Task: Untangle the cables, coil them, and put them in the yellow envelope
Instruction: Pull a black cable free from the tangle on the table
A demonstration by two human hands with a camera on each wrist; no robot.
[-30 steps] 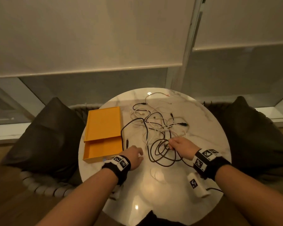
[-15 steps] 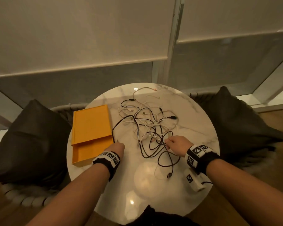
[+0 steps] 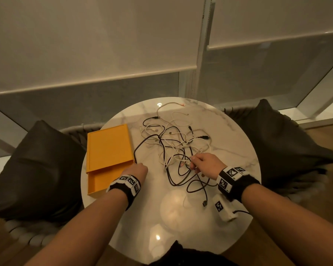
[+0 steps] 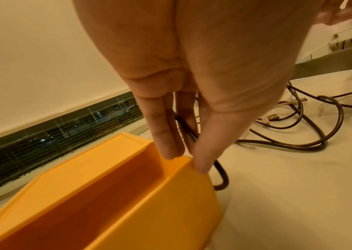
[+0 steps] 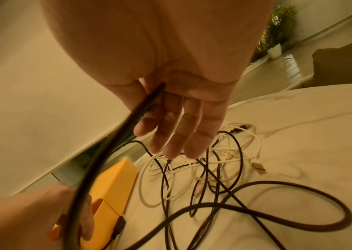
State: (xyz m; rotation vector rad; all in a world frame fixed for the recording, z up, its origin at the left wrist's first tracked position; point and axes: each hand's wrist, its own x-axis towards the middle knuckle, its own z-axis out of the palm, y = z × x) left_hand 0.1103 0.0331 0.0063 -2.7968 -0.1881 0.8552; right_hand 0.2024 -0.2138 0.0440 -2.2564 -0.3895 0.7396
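Note:
A tangle of black and white cables [image 3: 177,143] lies in the middle of the round marble table [image 3: 181,237]. The yellow envelope [image 3: 108,146], a rigid open-ended case, lies at the table's left. My left hand [image 3: 136,168] is at its near right corner and pinches a black cable [image 4: 220,170] between thumb and fingers [image 4: 164,135]. My right hand [image 3: 193,164] sits over the tangle's near side. A black cable [image 5: 111,148] runs out from between its thumb and fingers. That cable's loops [image 3: 181,179] trail toward me and end in a plug [image 3: 205,203].
Dark cushions sit on seats at the left [image 3: 37,160] and right [image 3: 286,141] of the table. A small white tagged device [image 3: 222,208] lies near the front right edge. Window blinds hang behind the table.
My left hand moved left to the envelope's corner and took hold of the black cable's end. My right hand drew black loops toward me, so a plug now lies near the front.

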